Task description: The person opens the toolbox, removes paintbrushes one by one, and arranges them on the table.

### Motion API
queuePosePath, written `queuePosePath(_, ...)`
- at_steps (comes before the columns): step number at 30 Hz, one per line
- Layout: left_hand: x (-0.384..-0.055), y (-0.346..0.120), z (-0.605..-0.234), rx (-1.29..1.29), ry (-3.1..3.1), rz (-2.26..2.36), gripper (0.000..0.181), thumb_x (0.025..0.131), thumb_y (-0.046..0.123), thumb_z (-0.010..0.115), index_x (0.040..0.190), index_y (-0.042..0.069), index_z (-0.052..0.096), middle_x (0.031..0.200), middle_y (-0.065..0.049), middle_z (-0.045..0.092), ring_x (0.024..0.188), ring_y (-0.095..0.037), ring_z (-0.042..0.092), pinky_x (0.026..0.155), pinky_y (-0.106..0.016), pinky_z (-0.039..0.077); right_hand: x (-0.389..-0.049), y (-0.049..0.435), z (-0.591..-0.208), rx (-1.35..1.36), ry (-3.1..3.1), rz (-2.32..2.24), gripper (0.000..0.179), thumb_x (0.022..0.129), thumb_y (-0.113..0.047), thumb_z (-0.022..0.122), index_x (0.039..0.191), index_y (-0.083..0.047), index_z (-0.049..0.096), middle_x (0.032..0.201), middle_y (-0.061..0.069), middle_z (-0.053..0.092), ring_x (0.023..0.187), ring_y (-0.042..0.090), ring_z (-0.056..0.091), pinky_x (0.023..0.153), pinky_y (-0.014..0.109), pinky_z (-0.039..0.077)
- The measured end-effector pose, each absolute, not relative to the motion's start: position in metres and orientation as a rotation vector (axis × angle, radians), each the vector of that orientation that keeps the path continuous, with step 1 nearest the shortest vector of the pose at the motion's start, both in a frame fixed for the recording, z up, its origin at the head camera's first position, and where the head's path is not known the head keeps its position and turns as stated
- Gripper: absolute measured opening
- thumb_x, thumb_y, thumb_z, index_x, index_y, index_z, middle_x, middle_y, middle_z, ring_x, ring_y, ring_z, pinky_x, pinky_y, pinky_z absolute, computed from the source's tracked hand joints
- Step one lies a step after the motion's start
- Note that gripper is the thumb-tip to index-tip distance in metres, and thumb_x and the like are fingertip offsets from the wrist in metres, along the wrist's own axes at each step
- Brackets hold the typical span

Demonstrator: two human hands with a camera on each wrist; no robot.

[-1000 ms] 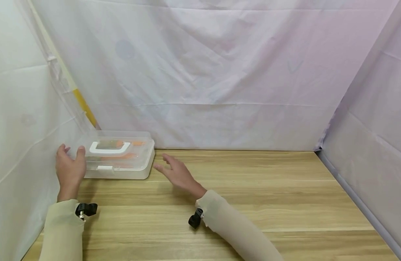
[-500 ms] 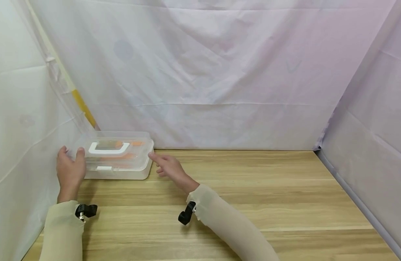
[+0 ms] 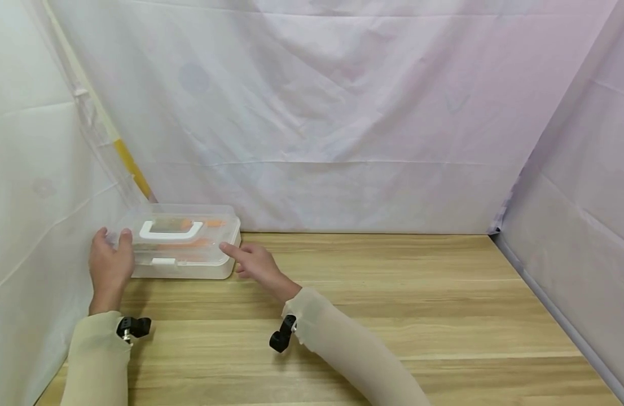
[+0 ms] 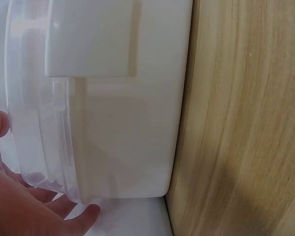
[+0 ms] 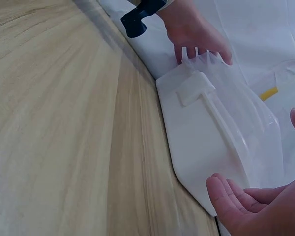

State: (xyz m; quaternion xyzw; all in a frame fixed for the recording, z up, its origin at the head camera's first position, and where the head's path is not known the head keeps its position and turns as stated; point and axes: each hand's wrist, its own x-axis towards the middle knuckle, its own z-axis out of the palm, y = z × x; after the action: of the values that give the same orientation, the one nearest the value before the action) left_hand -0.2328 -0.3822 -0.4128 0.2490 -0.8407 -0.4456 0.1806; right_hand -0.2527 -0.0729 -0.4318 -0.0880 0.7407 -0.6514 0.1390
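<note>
A plastic storage box (image 3: 190,271) with a clear lid, a white carry handle (image 3: 172,234) and a white latch (image 3: 163,261) lies flat at the back left of the table. Long items with orange parts (image 3: 185,243) show dimly through the lid. My left hand (image 3: 110,268) holds the box's left end, thumb over the lid and fingers round the side, as the left wrist view also shows. At the right end, my right hand (image 3: 258,265) spreads its thumb over the front corner of the lid, with relaxed fingers beside the wall. The right wrist view shows its fingertips (image 5: 216,187) close to that end.
The wood-grain table (image 3: 393,304) extends to the right. White cloth (image 3: 317,113) hangs behind it and on both sides, and the left cloth (image 3: 33,186) comes close to my left hand. Black wrist cameras (image 3: 134,326) stick out from both sleeves.
My right hand has moved left from beside the box to its right end, its thumb now over the lid's corner. The left hand and the box have hardly moved.
</note>
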Motion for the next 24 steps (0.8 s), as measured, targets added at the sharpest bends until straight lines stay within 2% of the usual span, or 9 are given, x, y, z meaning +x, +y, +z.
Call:
queuePosePath(5,-0.232,-0.383,-0.412,0.716,-2.378,-1.263,0.079,0.116,0.047,0.033,0.175,-0.001,0.009,0.179,-0.028,0.014,0.165,-0.048,0.016,0.131,-0.062,0.016,-0.250,-0.077,-0.432,-0.265,2.165,-1.866,0.057,0.104,-0.058,0.071,0.099,-0.001,0.068,0.109,0.017,0.074,0.100,0.037,0.077,0.084,0.042,0.065)
queuePosePath(10,-0.233,-0.383,-0.411,0.710,-2.376,-1.257,0.079,0.116,0.047,0.033,0.174,-0.001,0.011,0.179,-0.028,0.016,0.164,-0.048,0.017,0.131,-0.062,0.017,-0.247,-0.080,-0.430,-0.266,2.131,-1.888,0.051,0.105,-0.056,0.071,0.112,-0.005,0.075,0.107,0.010,0.073,0.100,0.036,0.077,0.089,0.046,0.064)
queuePosePath(14,-0.233,-0.382,-0.411,0.715,-2.373,-1.259,0.079,0.116,0.046,0.034,0.174,-0.001,0.011,0.178,-0.029,0.017,0.164,-0.048,0.018,0.131,-0.062,0.017,-0.246,-0.081,-0.429,-0.265,2.092,-1.911,0.049,0.105,-0.054,0.072,0.118,-0.008,0.076,0.106,0.008,0.073,0.102,0.037,0.077,0.091,0.049,0.064)
queuePosePath(19,-0.232,-0.382,-0.411,0.712,-2.372,-1.254,0.079,0.116,0.046,0.034,0.174,-0.002,0.012,0.178,-0.030,0.018,0.164,-0.048,0.018,0.131,-0.062,0.017,-0.244,-0.083,-0.428,-0.250,2.081,-1.921,0.047,0.105,-0.054,0.072,0.118,-0.008,0.077,0.108,0.003,0.073,0.103,0.034,0.077,0.091,0.049,0.064)
queuePosePath(24,-0.230,-0.382,-0.412,0.713,-2.369,-1.251,0.079,0.116,0.046,0.034,0.174,-0.002,0.012,0.178,-0.030,0.018,0.164,-0.049,0.019,0.131,-0.062,0.018,-0.243,-0.084,-0.429,-0.256,2.089,-1.906,0.049,0.106,-0.052,0.072,0.124,-0.007,0.076,0.108,0.003,0.073,0.103,0.035,0.077,0.090,0.048,0.064)
